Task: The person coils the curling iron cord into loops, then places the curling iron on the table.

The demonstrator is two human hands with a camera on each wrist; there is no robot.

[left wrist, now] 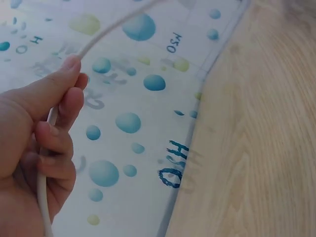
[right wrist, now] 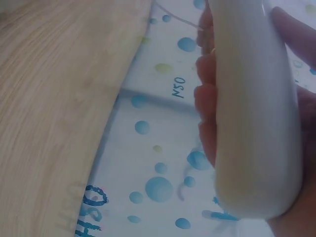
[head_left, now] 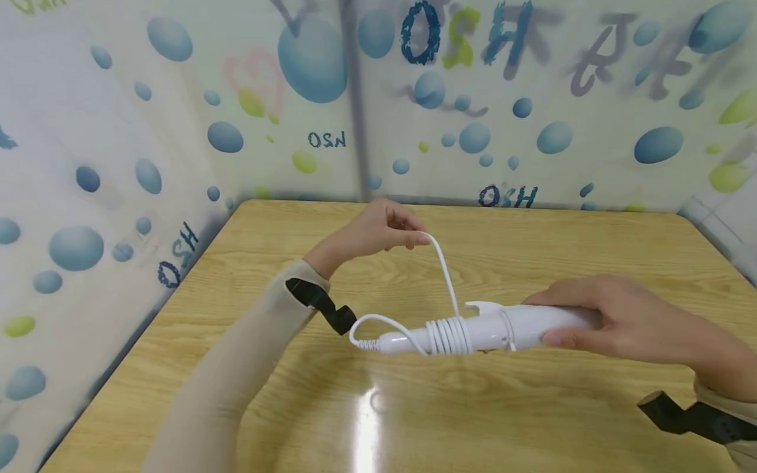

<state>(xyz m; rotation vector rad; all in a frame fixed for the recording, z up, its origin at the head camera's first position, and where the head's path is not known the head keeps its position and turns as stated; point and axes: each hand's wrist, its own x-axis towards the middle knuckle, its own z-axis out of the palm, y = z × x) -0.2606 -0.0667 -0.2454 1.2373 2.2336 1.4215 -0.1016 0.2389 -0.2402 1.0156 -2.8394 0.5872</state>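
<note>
A white curling iron [head_left: 550, 323] is held roughly level above the table, its thick rounded end toward the right. My right hand [head_left: 629, 322] grips that thick end, thumb on the near side; the right wrist view shows the fingers wrapped round the smooth white body [right wrist: 256, 118]. Several coils of white cord [head_left: 451, 336] lie round the narrower handle, and a loose loop hangs at its left end. From the coils the cord rises to my left hand [head_left: 381, 230], which pinches it between thumb and forefinger. In the left wrist view, the cord [left wrist: 94, 42] also passes through the curled fingers.
A wooden table [head_left: 284, 236] lies beneath both hands, with a bright light reflection near the front. Behind it and at the left stand walls covered in bubble-patterned sheeting [head_left: 396, 118]. Black straps [head_left: 322, 305] circle the wrists.
</note>
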